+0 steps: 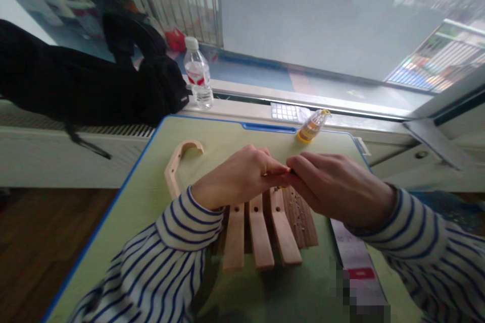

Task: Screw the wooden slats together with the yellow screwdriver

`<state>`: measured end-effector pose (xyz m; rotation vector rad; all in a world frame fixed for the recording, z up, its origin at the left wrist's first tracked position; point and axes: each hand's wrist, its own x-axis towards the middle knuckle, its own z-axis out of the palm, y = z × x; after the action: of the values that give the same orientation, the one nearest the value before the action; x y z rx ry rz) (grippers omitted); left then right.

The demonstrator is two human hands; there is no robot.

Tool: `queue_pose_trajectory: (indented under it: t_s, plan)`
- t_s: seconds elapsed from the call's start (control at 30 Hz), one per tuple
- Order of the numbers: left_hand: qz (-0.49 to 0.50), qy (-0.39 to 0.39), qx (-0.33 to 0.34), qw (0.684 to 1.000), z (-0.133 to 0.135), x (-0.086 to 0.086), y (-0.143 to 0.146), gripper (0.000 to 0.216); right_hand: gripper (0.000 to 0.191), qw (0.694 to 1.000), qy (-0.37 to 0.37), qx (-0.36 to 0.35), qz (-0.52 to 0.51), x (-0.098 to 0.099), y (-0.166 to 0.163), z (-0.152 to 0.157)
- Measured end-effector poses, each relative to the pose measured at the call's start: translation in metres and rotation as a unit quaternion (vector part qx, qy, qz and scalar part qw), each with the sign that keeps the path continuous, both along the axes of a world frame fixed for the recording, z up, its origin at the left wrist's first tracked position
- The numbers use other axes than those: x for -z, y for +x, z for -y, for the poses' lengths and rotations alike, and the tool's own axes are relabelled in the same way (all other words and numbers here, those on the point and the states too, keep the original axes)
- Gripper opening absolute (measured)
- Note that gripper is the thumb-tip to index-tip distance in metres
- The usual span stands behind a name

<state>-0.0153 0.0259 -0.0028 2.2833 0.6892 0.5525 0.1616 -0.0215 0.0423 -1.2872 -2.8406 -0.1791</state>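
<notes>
Beneath the fingers is spread the pale green table (144,207), edged in blue. Below the fingertips, a brown board (308,232) is laid, partly covered by pieces of wood. Both hands are brought together over it: the left hand (240,176) and the right hand (337,184) are met at their fingertips. Just below the fingers, three pale wooden strips are set out side by side, a left strip (234,239), a middle strip (261,242) and a right strip (287,242). One dark hole is shown in each, seemingly unfilled; the far ends are hidden by the hands. No join between the strips can be seen. Well to the left of the fingers, a hooked wooden piece (172,166) is left apart, its holes apparently bare too. Beyond the fingers, a yellow-based bottle (312,126) is stood. To their lower right, small specks (299,209) are scattered over the board. A small dark piece (291,171) appears to be pinched by the right fingers; the left fingertips are drawn together against it, though whether it is gripped by them too cannot be told.
</notes>
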Motion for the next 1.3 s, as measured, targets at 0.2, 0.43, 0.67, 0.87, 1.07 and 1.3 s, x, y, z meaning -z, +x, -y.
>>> queue_pose_trajectory:
  t_s: [0.2, 0.43, 0.67, 0.87, 1.07, 1.3]
  plan:
    - [-0.007, 0.006, 0.003, 1.000, -0.002, 0.002, -0.001, 0.028, 0.020, 1.000, 0.010, 0.019, -0.001, 0.002, -0.002, 0.000]
    - [-0.013, 0.012, -0.001, 1.000, -0.002, 0.001, -0.004, 0.031, 0.025, 1.000, 0.010, 0.027, -0.001, 0.002, -0.008, -0.001]
    - [-0.017, 0.020, 0.012, 1.000, -0.001, 0.000, -0.004, 0.032, 0.023, 0.999, 0.016, 0.043, 0.007, 0.001, -0.010, 0.004]
    - [-0.015, 0.020, 0.011, 1.000, -0.002, 0.002, -0.005, 0.031, 0.015, 0.999, 0.010, 0.052, 0.000, 0.004, -0.011, 0.004]
    - [-0.019, 0.028, 0.013, 0.999, -0.003, 0.004, -0.004, 0.031, 0.018, 0.999, 0.003, 0.053, -0.011, 0.006, -0.010, 0.005]
    - [-0.028, 0.028, 0.016, 0.999, 0.001, -0.003, -0.002, 0.032, 0.022, 0.998, 0.008, 0.056, -0.014, 0.008, -0.012, 0.006]
